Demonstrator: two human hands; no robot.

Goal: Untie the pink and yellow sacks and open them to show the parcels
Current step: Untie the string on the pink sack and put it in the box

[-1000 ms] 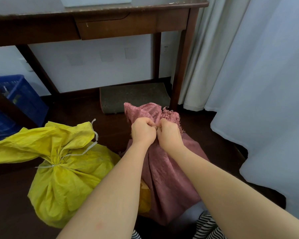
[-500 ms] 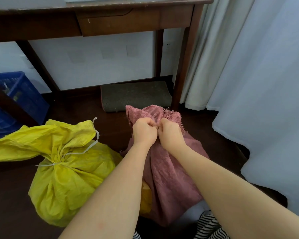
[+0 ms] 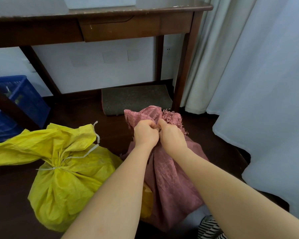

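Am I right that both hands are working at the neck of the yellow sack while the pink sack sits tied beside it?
Not quite: in the head view the left hand and right hand grip the neck of the pink sack, while the yellow sack sits tied beside it.

A home room: dark wooden desk (image 3: 119,26) (with a drawer), long pale curtains (image 3: 248,66), dark wood floor (image 3: 110,135).

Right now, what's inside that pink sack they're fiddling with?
Nothing shows yet. The pink sack is gathered at its neck, where the left hand and right hand pinch it together. The cloth covers whatever is inside.
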